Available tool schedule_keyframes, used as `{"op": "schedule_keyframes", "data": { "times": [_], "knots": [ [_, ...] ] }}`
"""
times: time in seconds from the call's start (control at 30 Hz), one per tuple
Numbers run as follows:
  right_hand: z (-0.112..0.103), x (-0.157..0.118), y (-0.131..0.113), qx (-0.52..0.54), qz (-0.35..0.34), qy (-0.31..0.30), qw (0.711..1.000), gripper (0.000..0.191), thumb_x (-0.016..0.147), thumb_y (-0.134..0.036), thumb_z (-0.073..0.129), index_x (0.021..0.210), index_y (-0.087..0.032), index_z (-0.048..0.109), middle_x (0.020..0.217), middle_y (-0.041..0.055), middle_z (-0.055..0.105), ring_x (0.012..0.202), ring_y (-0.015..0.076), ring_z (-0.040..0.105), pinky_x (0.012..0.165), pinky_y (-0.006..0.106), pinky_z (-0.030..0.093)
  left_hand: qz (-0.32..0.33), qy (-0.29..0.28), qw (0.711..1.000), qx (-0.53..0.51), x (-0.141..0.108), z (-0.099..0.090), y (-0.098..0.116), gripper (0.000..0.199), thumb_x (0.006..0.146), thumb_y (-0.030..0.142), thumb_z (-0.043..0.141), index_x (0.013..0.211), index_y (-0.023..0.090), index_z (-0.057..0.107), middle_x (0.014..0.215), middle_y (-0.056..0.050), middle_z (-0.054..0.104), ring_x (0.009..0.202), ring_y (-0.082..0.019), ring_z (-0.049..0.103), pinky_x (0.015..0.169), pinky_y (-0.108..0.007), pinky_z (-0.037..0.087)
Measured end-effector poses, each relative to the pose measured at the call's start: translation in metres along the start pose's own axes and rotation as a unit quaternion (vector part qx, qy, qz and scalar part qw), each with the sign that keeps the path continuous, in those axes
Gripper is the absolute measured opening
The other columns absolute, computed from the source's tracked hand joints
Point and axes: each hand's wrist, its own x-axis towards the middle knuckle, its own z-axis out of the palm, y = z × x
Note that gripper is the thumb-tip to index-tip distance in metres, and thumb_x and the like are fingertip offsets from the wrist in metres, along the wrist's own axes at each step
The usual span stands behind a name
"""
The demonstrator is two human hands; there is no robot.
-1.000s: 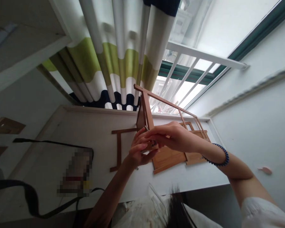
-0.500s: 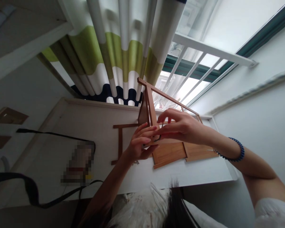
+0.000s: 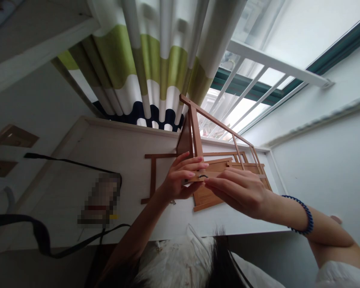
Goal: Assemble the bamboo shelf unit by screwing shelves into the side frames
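Observation:
A wooden frame (image 3: 197, 132) with thin slats stands tilted over the white table. My left hand (image 3: 181, 176) is wrapped round its near lower corner, fingers on top and thumb beneath. A small dark bent metal piece (image 3: 203, 176) sits at that corner, just beyond the left fingertips. My right hand (image 3: 240, 190) is closed, its fingertips pinched at the near end of the metal piece; what lies between them is too small to make out. Flat wooden panels (image 3: 208, 196) lie behind the hands, and an H-shaped wooden part (image 3: 153, 178) lies left of them.
On the white table (image 3: 129, 144) a blurred-out object (image 3: 99, 200) lies at the left, with a black strap (image 3: 39, 240) near it. Small metal bits (image 3: 173, 202) lie by my left wrist. A curtain (image 3: 114, 56) and white railing (image 3: 258, 60) stand behind.
My right hand has moved down and right from above the corner, uncovering the metal piece. My left hand keeps its hold. The view has shifted slightly.

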Motion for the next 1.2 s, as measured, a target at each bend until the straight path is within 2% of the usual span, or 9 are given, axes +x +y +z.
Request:
{"op": "schedule_keyframes", "data": {
  "times": [0.2, 0.37, 0.47, 0.57, 0.67, 0.73, 0.83, 1.0, 1.2],
  "knots": [
    [-0.028, 0.012, 0.016, 0.02, -0.08, -0.178, 0.981, 0.032, 0.089, -0.01, 0.034, 0.117, -0.006, 0.047, 0.108, 0.0118, 0.056, 0.098, 0.0175, 0.05, 0.079, 0.03, 0.046, -0.007, 0.003, 1.0, -0.012, 0.001, -0.002, 0.001, 0.039, 0.07, 0.016, 0.063, 0.095, 0.023, 0.035, 0.103, -0.005, 0.065, 0.103, -0.019, 0.058, 0.097, -0.047, 0.038],
    [-0.035, 0.03, 0.022, -0.007, -0.155, -0.207, 0.966, 0.028, 0.092, -0.015, 0.031, 0.103, -0.01, 0.056, 0.092, 0.0091, 0.06, 0.091, 0.0159, 0.053, 0.072, 0.028, 0.047, -0.003, 0.007, 1.0, -0.026, -0.001, 0.0, 0.0, 0.043, 0.068, 0.014, 0.065, 0.098, 0.022, 0.034, 0.103, -0.007, 0.065, 0.104, -0.02, 0.058, 0.097, -0.049, 0.037],
    [-0.032, 0.046, 0.015, -0.021, -0.137, -0.223, 0.965, 0.024, 0.09, -0.019, 0.035, 0.093, -0.014, 0.058, 0.083, 0.0069, 0.058, 0.082, 0.014, 0.053, 0.061, 0.025, 0.045, -0.001, 0.02, 0.999, -0.029, -0.004, 0.002, -0.002, 0.04, 0.071, 0.017, 0.063, 0.099, 0.023, 0.034, 0.106, -0.006, 0.064, 0.103, -0.02, 0.058, 0.098, -0.048, 0.037],
    [-0.026, 0.063, 0.01, -0.001, -0.113, -0.236, 0.965, 0.021, 0.09, -0.016, 0.037, 0.096, -0.015, 0.056, 0.085, 0.0065, 0.057, 0.08, 0.0124, 0.053, 0.059, 0.023, 0.043, -0.009, 0.015, 1.0, -0.021, -0.008, 0.0, -0.003, 0.03, 0.073, 0.022, 0.061, 0.094, 0.023, 0.039, 0.099, -0.005, 0.065, 0.101, -0.02, 0.059, 0.096, -0.047, 0.04],
    [-0.02, 0.075, 0.012, 0.078, -0.053, -0.274, 0.957, 0.018, 0.088, -0.016, 0.041, 0.103, -0.013, 0.051, 0.086, 0.0054, 0.058, 0.073, 0.0102, 0.053, 0.06, 0.022, 0.041, -0.031, 0.009, 0.999, 0.0, -0.01, -0.003, -0.003, 0.026, 0.071, 0.022, 0.062, 0.088, 0.022, 0.043, 0.081, -0.001, 0.065, 0.094, -0.021, 0.061, 0.093, -0.046, 0.043],
    [-0.016, 0.078, 0.015, 0.142, 0.0, -0.263, 0.954, 0.021, 0.086, -0.019, 0.045, 0.107, -0.011, 0.045, 0.086, 0.0045, 0.058, 0.07, 0.0089, 0.052, 0.059, 0.02, 0.04, -0.042, 0.022, 0.999, 0.004, -0.011, -0.005, -0.002, 0.032, 0.069, 0.02, 0.063, 0.092, 0.023, 0.04, 0.076, 0.0, 0.063, 0.09, -0.02, 0.061, 0.087, -0.044, 0.046],
    [-0.011, 0.079, 0.021, 0.21, 0.043, -0.219, 0.952, 0.027, 0.086, -0.021, 0.047, 0.109, -0.01, 0.04, 0.075, -0.0001, 0.057, 0.062, 0.0052, 0.049, 0.055, 0.017, 0.036, -0.054, 0.022, 0.998, 0.001, -0.01, -0.005, 0.0, 0.042, 0.068, 0.017, 0.063, 0.1, 0.024, 0.036, 0.081, 0.0, 0.062, 0.086, -0.02, 0.062, 0.078, -0.041, 0.049],
    [-0.007, 0.077, 0.027, 0.302, 0.07, -0.223, 0.924, 0.026, 0.086, -0.023, 0.049, 0.108, -0.01, 0.044, 0.061, -0.0059, 0.048, 0.052, 0.0014, 0.042, 0.049, 0.014, 0.031, -0.034, 0.05, 0.998, -0.017, -0.008, -0.002, -0.001, 0.057, 0.07, 0.021, 0.065, 0.113, 0.028, 0.029, 0.107, -0.006, 0.06, 0.096, -0.021, 0.06, 0.086, -0.046, 0.046],
    [-0.003, 0.072, 0.03, 0.322, 0.082, -0.204, 0.921, 0.027, 0.087, -0.024, 0.047, 0.111, -0.011, 0.047, 0.067, -0.0028, 0.051, 0.056, 0.0029, 0.044, 0.05, 0.015, 0.033, -0.069, 0.026, 0.997, -0.02, -0.011, 0.001, -0.003, 0.033, 0.072, 0.027, 0.062, 0.098, 0.025, 0.042, 0.105, -0.005, 0.062, 0.092, -0.021, 0.061, 0.085, -0.044, 0.048]
  ]
}}
